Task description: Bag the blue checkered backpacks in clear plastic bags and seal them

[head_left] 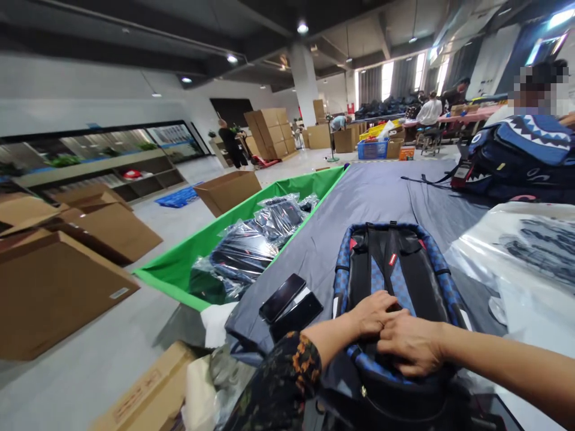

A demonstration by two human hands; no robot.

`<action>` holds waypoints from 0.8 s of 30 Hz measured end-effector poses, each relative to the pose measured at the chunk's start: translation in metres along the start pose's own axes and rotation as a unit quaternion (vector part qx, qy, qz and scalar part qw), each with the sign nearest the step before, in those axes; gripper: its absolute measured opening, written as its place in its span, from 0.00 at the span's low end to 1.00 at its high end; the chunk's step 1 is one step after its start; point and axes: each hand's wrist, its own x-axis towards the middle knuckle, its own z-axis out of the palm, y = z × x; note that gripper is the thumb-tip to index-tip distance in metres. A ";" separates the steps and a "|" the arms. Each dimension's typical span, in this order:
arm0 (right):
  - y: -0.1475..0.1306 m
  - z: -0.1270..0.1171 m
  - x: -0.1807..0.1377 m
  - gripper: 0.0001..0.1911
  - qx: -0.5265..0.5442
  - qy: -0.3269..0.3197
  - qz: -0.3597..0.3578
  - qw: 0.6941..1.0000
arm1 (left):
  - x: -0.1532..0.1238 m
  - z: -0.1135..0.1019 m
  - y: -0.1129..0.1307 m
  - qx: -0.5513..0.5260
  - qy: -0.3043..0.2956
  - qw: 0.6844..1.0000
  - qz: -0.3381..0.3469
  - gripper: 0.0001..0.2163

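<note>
A black and blue checked backpack [432,281] lies on the grey-covered table, its padded back panel facing up and its top pointing away from me. My left hand [375,312] and my right hand [413,342] meet over the lower part of that panel. The fingers of both are curled and closed on the backpack, close together. Which strap or part they grip is hidden under the fingers. A small red label [392,259] shows between the shoulder straps. To the left of the backpack, two dark phones [283,297] lie on the cloth.
Left of the table [372,188], a green-sided bin [173,281] holds plastic-wrapped bags [247,245]. Large cardboard boxes [58,293] stand on the floor. Clear plastic bags [516,239] and a shark-faced backpack [521,152] lie at right, near another person. More people work farther back.
</note>
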 end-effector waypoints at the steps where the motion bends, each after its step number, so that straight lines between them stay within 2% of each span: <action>1: 0.003 0.010 0.001 0.10 0.011 -0.009 -0.016 1.000 | -0.002 0.003 0.000 0.014 0.050 0.998 -0.044 0.18; 4: 0.017 0.046 -0.001 0.11 0.061 0.016 -0.054 0.997 | -0.007 0.017 -0.001 0.040 0.193 0.956 -0.217 0.24; 6: 0.025 0.065 -0.004 0.08 0.077 0.054 -0.053 0.994 | -0.007 0.021 -0.002 0.026 0.214 0.937 -0.276 0.30; 10: 0.023 0.079 -0.007 0.08 0.031 0.094 -0.024 0.995 | -0.004 0.006 -0.001 -0.036 0.133 0.942 -0.306 0.37; 13: 0.012 0.067 -0.011 0.09 -0.054 0.107 0.035 0.992 | -0.008 -0.007 0.012 -0.064 0.055 0.942 -0.324 0.39; 15: 0.012 0.050 -0.017 0.11 -0.126 0.140 0.086 0.978 | -0.017 -0.010 0.026 -0.063 0.000 0.946 -0.319 0.41; 16: 0.016 0.040 -0.019 0.15 -0.157 0.165 0.126 0.965 | -0.023 -0.010 0.033 -0.064 -0.021 0.949 -0.309 0.43; 18: 0.032 0.020 -0.024 0.21 -0.192 0.212 0.283 0.916 | -0.036 -0.010 0.043 -0.078 -0.043 0.953 -0.288 0.46; 20: 0.052 0.009 -0.028 0.25 -0.191 0.230 0.475 0.828 | -0.046 -0.015 0.045 -0.091 -0.051 0.955 -0.277 0.47; 21: 0.062 0.008 -0.028 0.26 -0.182 0.226 0.538 0.791 | -0.048 -0.021 0.043 -0.088 -0.054 0.957 -0.272 0.47; 22: 0.069 0.011 -0.028 0.27 -0.172 0.217 0.576 0.769 | -0.048 -0.027 0.039 -0.076 -0.057 0.958 -0.269 0.46; 24: 0.078 0.024 -0.026 0.29 -0.154 0.194 0.598 0.762 | -0.036 -0.040 0.027 -0.032 -0.033 0.961 -0.272 0.43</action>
